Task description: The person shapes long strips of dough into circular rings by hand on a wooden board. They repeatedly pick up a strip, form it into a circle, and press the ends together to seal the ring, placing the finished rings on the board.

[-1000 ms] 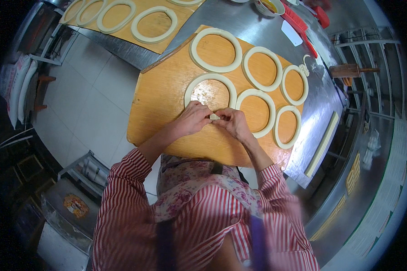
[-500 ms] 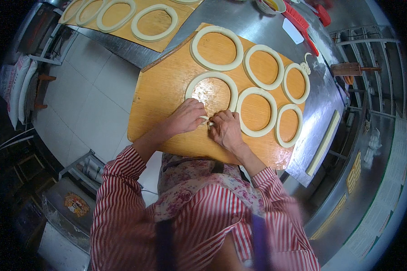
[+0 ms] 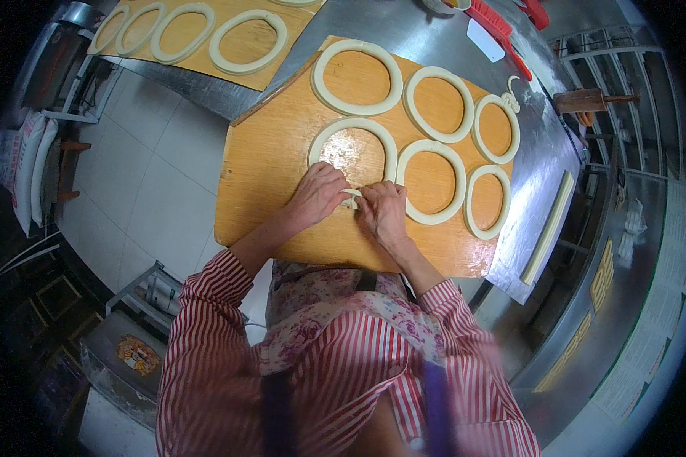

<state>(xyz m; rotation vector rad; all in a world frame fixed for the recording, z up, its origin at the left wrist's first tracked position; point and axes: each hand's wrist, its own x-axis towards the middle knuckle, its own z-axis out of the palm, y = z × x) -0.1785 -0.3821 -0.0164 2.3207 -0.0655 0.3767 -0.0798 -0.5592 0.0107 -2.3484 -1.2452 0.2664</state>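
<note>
On a wooden board in front of me, my left hand and my right hand pinch the near side of a dough ring. A short flap of pale dough shows between my fingertips, where the two ends of the ring meet. My fingers partly cover this joint, so I cannot tell how firmly the ends are joined. Several other smooth dough rings lie flat on the board, beyond my hands and to their right.
Another board with dough rings lies at the far left on the steel table. Near the table's right edge are a dough strip and a small dough scrap. A red brush, a white scraper and a bowl stand far off.
The ends of the dough ring, apart between my fingers before, now overlap with a flap showing. Both hands have stayed at the ring's near side. The whole view has shifted slightly.
</note>
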